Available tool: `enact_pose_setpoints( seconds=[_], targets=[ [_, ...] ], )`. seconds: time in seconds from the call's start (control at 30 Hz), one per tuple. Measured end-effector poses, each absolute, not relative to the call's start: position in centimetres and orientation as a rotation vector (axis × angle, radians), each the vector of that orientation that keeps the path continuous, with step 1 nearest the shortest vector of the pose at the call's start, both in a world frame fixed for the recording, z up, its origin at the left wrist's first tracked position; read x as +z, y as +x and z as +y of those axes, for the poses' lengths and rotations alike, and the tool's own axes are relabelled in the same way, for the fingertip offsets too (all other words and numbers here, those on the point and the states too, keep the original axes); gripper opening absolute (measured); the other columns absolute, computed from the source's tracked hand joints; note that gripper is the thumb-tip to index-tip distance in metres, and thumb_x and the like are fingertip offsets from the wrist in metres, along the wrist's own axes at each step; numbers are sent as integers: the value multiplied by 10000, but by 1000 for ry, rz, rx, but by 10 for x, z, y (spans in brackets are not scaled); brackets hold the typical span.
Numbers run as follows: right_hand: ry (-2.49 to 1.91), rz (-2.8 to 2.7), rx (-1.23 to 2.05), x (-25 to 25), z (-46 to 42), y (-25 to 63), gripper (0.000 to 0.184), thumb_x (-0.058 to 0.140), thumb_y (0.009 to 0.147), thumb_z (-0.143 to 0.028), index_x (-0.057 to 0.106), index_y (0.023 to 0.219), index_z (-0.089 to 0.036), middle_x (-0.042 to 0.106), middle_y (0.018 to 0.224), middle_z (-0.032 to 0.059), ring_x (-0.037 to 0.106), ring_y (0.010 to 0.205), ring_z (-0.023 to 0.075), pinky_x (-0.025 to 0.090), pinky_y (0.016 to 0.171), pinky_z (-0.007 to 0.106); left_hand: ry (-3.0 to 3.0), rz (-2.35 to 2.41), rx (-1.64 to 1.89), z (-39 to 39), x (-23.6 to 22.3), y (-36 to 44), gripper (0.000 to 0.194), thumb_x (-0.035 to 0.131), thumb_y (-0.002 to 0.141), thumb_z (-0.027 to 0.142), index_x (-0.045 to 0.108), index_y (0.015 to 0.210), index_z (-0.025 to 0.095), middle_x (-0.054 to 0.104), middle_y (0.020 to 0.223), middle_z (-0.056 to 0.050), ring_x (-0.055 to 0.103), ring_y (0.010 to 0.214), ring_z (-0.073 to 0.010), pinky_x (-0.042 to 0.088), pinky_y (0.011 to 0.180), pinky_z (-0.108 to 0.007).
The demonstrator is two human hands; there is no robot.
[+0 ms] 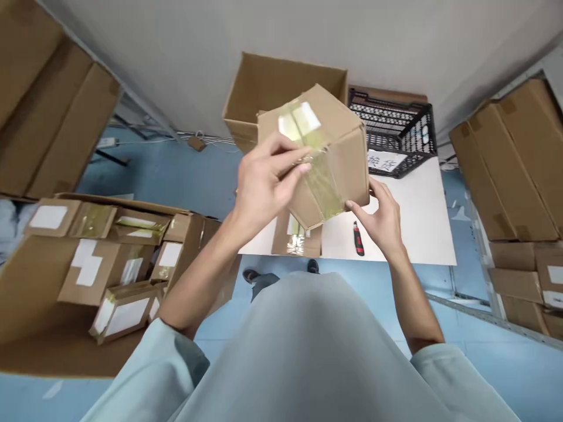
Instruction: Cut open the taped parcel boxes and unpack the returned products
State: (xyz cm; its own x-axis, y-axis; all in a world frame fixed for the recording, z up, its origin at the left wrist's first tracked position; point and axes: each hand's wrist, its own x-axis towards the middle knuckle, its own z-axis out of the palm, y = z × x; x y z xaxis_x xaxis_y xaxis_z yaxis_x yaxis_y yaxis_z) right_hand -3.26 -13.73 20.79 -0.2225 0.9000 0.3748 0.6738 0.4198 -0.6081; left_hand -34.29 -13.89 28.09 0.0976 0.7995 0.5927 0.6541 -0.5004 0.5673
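A taped cardboard box is held up, tilted, over the white table. Yellowish clear packing tape runs across its top and down the side, partly over a white label. My left hand is closed, thumb and fingers pinching at the tape by the box's edge. With thumb and fingers, my right hand grips the lower right corner of the box. A red and black utility knife lies on the table near my right hand. Beneath the held box, another taped box is partly hidden.
Behind stands an open cardboard carton, beside a black plastic crate with a handwritten label. At left, a large open carton holds several small boxes. Stacked cartons flank the white table on the right.
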Motion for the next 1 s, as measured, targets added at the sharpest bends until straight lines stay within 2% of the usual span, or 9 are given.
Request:
enact_pose_setpoints(
  seconds=[0.23,0.4,0.57,0.63,0.7,0.77,0.83,0.9,1.0],
  targets=[
    [-1720,-1876,351,120,-179,89,474,760,1040,-638,746,1247,-211,795,1196,162,749,1133,371,630,986,516,2532,1185,958,-119,224,-190,276,650,1153,286,849,1337,337,801,1122,-60,653,1141,-276,550,998,-488],
    [-1954,-1930,594,41,-206,95,296,832,989,-476,734,1068,-208,824,1126,177,756,1124,376,601,995,479,2613,1147,596,-144,151,-160,362,667,1029,66,867,1244,279,817,1136,-66,671,1165,-279,544,1147,-521],
    [-2164,-1911,830,2,-225,80,202,779,1003,-391,683,906,-242,819,978,144,764,966,322,590,858,397,2559,1259,325,-182,88,-159,307,641,1005,29,861,1088,227,798,1027,-63,707,1074,-254,521,1275,-509],
    [-2106,-1913,911,2,-226,81,250,752,1015,-479,720,968,-236,817,962,124,766,926,319,608,829,405,2521,1301,306,-198,72,-158,306,637,997,7,851,1051,219,792,1004,-65,719,1060,-257,519,1292,-521],
    [-1935,-1943,963,9,-222,87,446,770,984,-615,766,1181,-215,833,1058,132,783,987,343,647,877,457,2484,1310,314,-213,62,-157,295,644,993,0,842,1002,218,784,965,-66,729,1028,-265,525,1293,-550],
    [-1737,-1955,927,24,-213,92,758,805,929,-730,711,1457,-194,814,1317,191,774,1211,389,653,1041,549,2454,1304,334,-227,57,-158,277,642,1015,23,838,987,216,783,955,-71,738,1014,-265,534,1286,-561],
    [-1610,-1949,840,41,-202,92,938,789,925,-797,621,1618,-188,698,1580,236,670,1469,414,576,1226,619,2413,1326,386,-241,57,-164,267,621,1053,61,842,1033,210,795,991,-83,746,1059,-261,531,1292,-548],
    [-1538,-1959,783,60,-190,82,923,735,969,-817,605,1652,-210,625,1684,227,590,1581,402,508,1314,645,2338,1398,481,-254,61,-179,279,594,1086,102,845,1138,214,813,1051,-92,747,1147,-257,513,1312,-537],
    [-1406,-2015,769,85,-175,42,782,686,1035,-775,664,1602,-237,666,1648,204,616,1563,379,498,1328,654,2175,1579,665,-275,69,-219,313,575,1104,151,839,1249,240,839,1124,-91,751,1236,-264,481,1344,-564]
  ],
)
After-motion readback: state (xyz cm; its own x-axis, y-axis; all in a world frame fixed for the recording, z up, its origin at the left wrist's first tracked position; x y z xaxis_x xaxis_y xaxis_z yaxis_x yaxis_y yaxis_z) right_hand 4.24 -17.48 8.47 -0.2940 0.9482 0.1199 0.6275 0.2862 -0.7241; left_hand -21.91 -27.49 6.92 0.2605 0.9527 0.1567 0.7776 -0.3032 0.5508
